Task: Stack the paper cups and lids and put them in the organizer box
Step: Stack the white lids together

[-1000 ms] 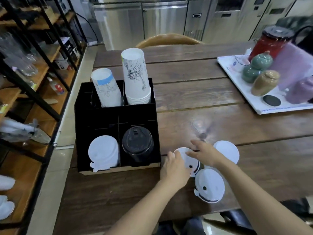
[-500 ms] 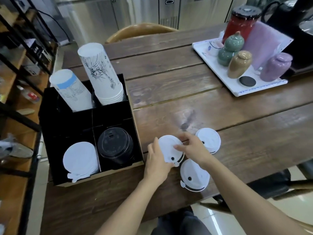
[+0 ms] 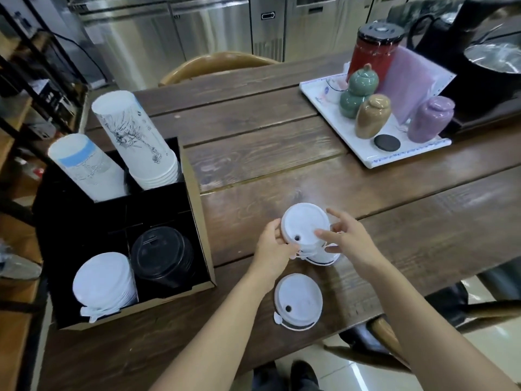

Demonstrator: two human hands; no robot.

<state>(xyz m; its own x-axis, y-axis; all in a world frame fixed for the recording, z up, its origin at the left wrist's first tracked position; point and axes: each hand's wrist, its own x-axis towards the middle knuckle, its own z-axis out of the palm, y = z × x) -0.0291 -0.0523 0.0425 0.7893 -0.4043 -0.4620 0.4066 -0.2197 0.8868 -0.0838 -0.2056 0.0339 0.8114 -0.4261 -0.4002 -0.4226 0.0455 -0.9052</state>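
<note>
A white lid [image 3: 304,224] rests on top of a second white lid [image 3: 324,256] on the wooden table. My left hand [image 3: 273,246] grips the top lid's left edge. My right hand [image 3: 345,241] touches its right side with fingers spread. Another white lid [image 3: 298,303] lies alone nearer the table's front edge. The black organizer box [image 3: 197,198] stands at the left, holding two upside-down paper cup stacks [image 3: 138,142] in the back compartments, a white lid stack [image 3: 104,283] at front left and a black lid stack [image 3: 162,253] at front right.
A white tray [image 3: 332,117] with a red canister, green, tan and purple jars sits at the back right. A dark appliance stands at the far right. Shelving runs along the left, a wooden chair back shows behind the table.
My hands lifted the left white lid and set it onto the lid at its right, so two lids are stacked. The view shifted, so the box appears further left.
</note>
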